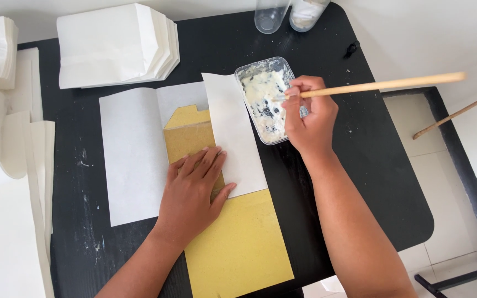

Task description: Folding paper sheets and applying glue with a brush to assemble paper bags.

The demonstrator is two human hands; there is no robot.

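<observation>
the left hand [191, 190] lies flat, fingers spread, pressing white paper [133, 154] onto the yellow board [238, 243] on the black desk [360, 165]. just right of the board, the right hand [310, 116] has its grip closed around a wooden brush [382, 84] dipped in the paste tray [266, 99].

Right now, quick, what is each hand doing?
Left hand: open, pressed flat on the white paper over the yellow board.
Right hand: closed on a wooden brush handle, tip in the paste tray.
</observation>
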